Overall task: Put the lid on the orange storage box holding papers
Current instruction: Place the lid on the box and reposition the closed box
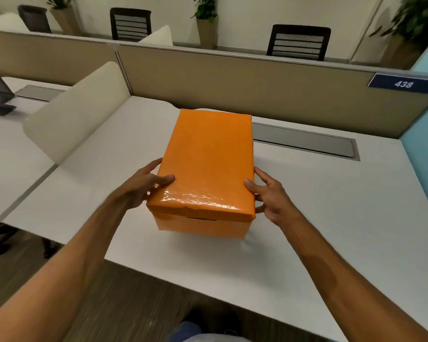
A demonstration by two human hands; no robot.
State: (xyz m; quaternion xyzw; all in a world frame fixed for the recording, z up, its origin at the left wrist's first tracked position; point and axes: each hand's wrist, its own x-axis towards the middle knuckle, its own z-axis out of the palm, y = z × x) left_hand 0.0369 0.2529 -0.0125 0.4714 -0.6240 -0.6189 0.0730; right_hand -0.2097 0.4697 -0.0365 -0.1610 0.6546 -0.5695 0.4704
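Lid (208,159) and orange storage box (203,227) sat as one stack straight ahead of us on the white desk (331,218), the long axis running away from us toward the partition (257,77), the short near end facing our body. We had our left hand (140,187) on the lid's left edge and our right hand (269,193) on its right edge, both at the near end and about equally close, so neither hand led. Each hand was spread, thumb lying on the lid's top and fingers curled down along its side, clasping the lid between them. We judged the lid already down over the box, its near rim lapping the box wall, with only a final press along the far end perhaps remaining. Papers inside were hidden from us by the lid
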